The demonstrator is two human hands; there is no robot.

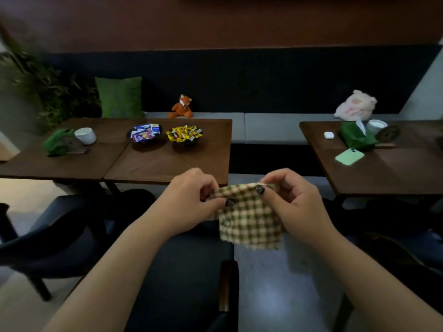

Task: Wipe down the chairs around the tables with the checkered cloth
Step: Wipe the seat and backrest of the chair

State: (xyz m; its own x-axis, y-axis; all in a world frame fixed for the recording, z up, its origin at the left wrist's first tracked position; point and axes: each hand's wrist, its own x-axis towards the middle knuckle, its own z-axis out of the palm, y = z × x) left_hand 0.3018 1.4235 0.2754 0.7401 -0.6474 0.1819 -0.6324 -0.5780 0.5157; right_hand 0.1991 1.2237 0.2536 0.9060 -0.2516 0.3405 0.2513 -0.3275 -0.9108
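Both hands pinch the top edge of the checkered cloth (249,216): left hand (189,200) grips its left corner, right hand (294,200) its right, above a dark chair (182,271).

Left hand (191,200), right hand (294,200), fingers pinching

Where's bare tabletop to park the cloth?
Free: near half of the middle table, in front of the two snack bowls; right table nearer than the green phone. Crowded: far edges, with cups, green napkins, earbud case.
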